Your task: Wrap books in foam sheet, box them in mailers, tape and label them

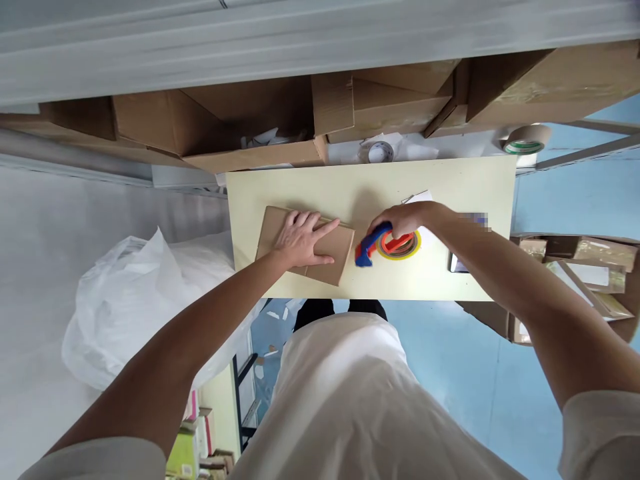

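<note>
My left hand (303, 241) lies flat with its fingers spread on a small brown cardboard box (330, 267), which sits at a slight angle on the pale yellow table (435, 283). To the right of the box, my right hand (400, 219) is wrapped round a tape dispenser (370, 245) in blue and red, loaded with a roll of tape. Its blue front end points toward the box, and a gap shows between the two. Some white paper (423, 197) lies just behind my right hand.
Behind the table stand open cardboard boxes (250, 160). Tape rolls lie there too, one white (381, 152), one brown (527, 140). A dark flat device (457, 263) is partly under my right forearm. A big white plastic bag (145, 300) is at left; a carton of packages (595, 273) at right.
</note>
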`<control>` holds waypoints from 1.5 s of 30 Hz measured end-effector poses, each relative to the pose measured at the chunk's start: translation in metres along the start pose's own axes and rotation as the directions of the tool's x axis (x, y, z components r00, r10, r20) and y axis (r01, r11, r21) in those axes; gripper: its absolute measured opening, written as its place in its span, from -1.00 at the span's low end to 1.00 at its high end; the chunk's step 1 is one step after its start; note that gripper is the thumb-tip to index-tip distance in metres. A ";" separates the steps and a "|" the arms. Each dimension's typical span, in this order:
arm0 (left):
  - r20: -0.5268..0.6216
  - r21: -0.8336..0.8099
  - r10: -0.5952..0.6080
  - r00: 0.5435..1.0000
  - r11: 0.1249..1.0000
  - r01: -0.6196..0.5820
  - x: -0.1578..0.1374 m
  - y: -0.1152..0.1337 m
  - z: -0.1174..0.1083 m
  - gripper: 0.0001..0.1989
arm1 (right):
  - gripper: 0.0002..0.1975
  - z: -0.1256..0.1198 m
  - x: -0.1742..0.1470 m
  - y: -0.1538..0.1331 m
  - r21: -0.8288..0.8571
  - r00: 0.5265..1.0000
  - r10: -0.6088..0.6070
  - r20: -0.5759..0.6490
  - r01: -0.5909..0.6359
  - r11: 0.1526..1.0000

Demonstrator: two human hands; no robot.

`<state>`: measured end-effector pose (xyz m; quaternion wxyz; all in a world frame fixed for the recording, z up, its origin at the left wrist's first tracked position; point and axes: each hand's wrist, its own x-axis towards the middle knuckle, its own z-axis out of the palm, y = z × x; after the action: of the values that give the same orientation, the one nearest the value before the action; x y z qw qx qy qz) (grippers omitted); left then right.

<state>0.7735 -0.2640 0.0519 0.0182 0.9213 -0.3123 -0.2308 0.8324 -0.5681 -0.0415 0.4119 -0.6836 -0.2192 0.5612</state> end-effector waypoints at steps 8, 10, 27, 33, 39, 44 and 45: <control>-0.060 -0.033 -0.046 0.997 0.998 0.044 -0.003 0.007 -0.001 -0.08 | -0.54 0.035 -0.063 -0.019 0.079 0.940 -0.022 -0.342 0.052 0.995; -0.085 -0.038 -0.067 0.994 0.997 0.064 -0.003 0.010 -0.001 -0.06 | -0.50 0.048 -0.093 -0.032 0.071 0.901 0.029 -0.433 0.002 0.997; -0.342 -0.251 -0.355 0.870 0.927 0.280 -0.087 -0.017 0.034 -0.44 | -0.39 0.179 -0.149 -0.124 -0.245 0.518 -0.219 -0.827 0.019 0.969; -0.400 -0.352 -0.297 0.867 0.923 0.154 -0.081 -0.023 0.051 -0.49 | -0.43 0.153 -0.164 -0.208 -0.416 0.249 -0.390 -0.887 -0.060 0.908; -0.469 -0.430 -0.285 0.836 0.900 0.066 -0.074 -0.029 0.070 -0.50 | -0.46 0.060 -0.154 -0.290 -0.571 0.005 -0.593 -0.805 -0.275 0.773; -0.496 -0.435 -0.267 0.826 0.900 0.029 -0.072 -0.032 0.078 -0.50 | -0.49 -0.036 -0.123 -0.311 -0.553 -0.009 -0.608 -0.794 -0.406 0.728; -0.503 -0.437 -0.266 0.822 0.899 0.024 -0.072 -0.032 0.079 -0.50 | -0.50 -0.051 -0.118 -0.310 -0.543 0.002 -0.599 -0.801 -0.423 0.725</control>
<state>0.7074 -0.1874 0.0055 0.2827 0.9447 -0.1652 -0.0171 0.8988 -0.4993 0.2799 0.1965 -0.9433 -0.0971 -0.2492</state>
